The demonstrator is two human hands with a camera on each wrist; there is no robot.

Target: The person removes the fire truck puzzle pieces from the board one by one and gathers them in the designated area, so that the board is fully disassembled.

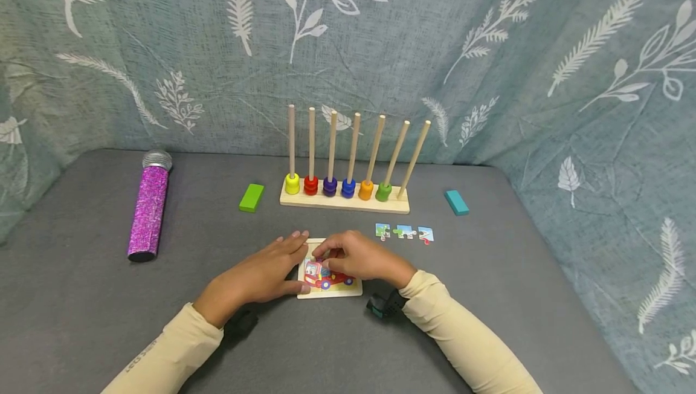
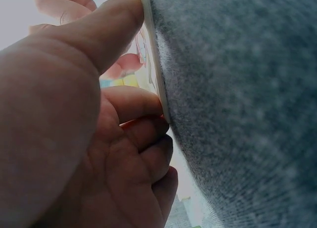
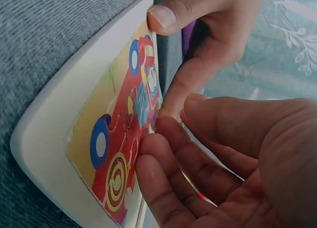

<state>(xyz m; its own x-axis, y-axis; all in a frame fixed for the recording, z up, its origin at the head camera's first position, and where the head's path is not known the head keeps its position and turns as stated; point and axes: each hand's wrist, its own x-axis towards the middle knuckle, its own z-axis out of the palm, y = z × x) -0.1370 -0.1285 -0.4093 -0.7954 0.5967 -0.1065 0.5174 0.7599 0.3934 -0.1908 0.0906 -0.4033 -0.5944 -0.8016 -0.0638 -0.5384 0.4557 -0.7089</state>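
Note:
A jigsaw puzzle (image 1: 339,284) in a pale wooden board shows a red vehicle with blue wheels. My left hand (image 1: 269,268) lies along the board's left side, its thumb at the near corner and its fingers stretched toward the far corner. In the left wrist view the thumb (image 2: 116,25) touches the board's pale edge (image 2: 157,77). Over the picture's upper part is my right hand (image 1: 353,255), fingers bent and touching the puzzle. The right wrist view shows its thumb (image 3: 223,121) apart from the fingertips, which partly hide the picture (image 3: 119,134).
Three loose puzzle pieces (image 1: 405,232) lie right of the board. Behind stands a wooden peg rack (image 1: 342,202) with coloured rings. A green block (image 1: 252,198), a teal block (image 1: 457,202) and a glittery purple microphone (image 1: 148,209) lie on the grey table (image 1: 304,352).

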